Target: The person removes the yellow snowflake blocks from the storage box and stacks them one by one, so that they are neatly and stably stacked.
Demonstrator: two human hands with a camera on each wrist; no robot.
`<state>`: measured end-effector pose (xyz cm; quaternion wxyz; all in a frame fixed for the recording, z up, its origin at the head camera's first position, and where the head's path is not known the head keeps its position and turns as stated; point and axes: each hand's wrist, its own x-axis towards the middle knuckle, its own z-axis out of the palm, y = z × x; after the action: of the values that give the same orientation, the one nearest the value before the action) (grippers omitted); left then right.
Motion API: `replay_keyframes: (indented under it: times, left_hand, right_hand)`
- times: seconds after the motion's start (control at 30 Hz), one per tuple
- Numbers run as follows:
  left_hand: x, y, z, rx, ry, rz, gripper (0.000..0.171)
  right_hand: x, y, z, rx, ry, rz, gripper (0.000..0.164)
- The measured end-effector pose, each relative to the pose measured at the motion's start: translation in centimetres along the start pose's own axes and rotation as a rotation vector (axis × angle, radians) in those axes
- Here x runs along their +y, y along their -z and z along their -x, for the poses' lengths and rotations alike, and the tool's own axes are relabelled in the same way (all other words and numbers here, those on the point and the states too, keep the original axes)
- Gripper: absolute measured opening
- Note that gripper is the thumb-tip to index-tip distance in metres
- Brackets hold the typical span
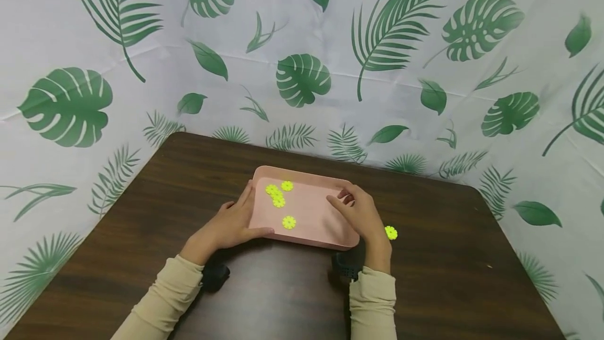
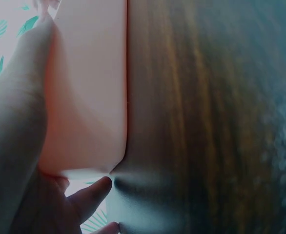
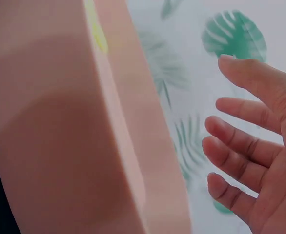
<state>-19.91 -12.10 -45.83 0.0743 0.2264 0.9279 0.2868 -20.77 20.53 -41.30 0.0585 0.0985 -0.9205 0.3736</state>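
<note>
A pink rectangular tray (image 1: pixel 306 235) rests on the table. Inside it, mostly toward its left end, lie several yellow flower-shaped notched discs (image 1: pixel 289 222). My left hand (image 1: pixel 231 227) holds the tray's near left corner, thumb along the near wall and fingers against the left wall. Over the tray's right end hovers my right hand (image 1: pixel 360 209). In the right wrist view its fingers (image 3: pixel 231 158) are loosely bent and apart from the thumb, with nothing between them. One more yellow disc (image 1: pixel 391 232) lies on the table just right of the right wrist.
The dark wooden table (image 1: pixel 439 277) extends on both sides of the tray. A leaf-printed white cloth (image 1: pixel 255 83) hangs behind and beside it. Dark bands sit on both wrists. A tiny pale speck (image 1: pixel 489 266) lies on the table at the right.
</note>
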Motion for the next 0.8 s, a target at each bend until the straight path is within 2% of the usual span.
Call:
replay_keyframes:
  times: [0.23,0.4,0.6,0.8]
  left_hand:
    - [0.0,-0.4,-0.2,-0.022,0.009,-0.019,0.119]
    - [-0.1,-0.3,-0.3,-0.015,0.017,-0.026,0.121]
    - [-0.2,-0.4,-0.1,-0.018,0.029,-0.017,0.122]
    - [-0.3,-0.2,-0.2,-0.003,0.017,-0.022,0.121]
  right_hand:
    - [-2.4,-3.4,-1.2,-0.082,0.142,0.025,0.040]
    - [-3.8,-5.1,-1.6,-0.214,0.139,0.072,0.043]
    - [-3.8,-6.6,-1.7,-0.368,0.102,0.087,0.034]
    - [-3.3,-7.3,-1.7,-0.404,0.073,0.072,0.032]
